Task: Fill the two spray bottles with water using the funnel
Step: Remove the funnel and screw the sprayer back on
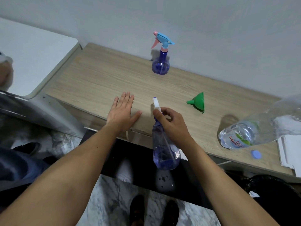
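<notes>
My right hand (171, 123) grips the neck of a purple spray bottle (165, 152) with a white trigger head; the bottle hangs tilted in the air past the table's front edge. My left hand (123, 110) rests flat, fingers straight, on the wooden table (101, 82). A second purple spray bottle (161, 62), with a blue and pink trigger head, stands upright near the back wall. The green funnel (197, 101) lies on its side to the right of my right hand. A large clear water bottle (254, 128) lies on its side at the right, uncapped.
A blue cap (256, 154) lies near the table's front edge, below the water bottle. White papers (288, 152) sit at the far right. A white surface (32, 54) adjoins the table on the left. Below are a marble floor and my shoes.
</notes>
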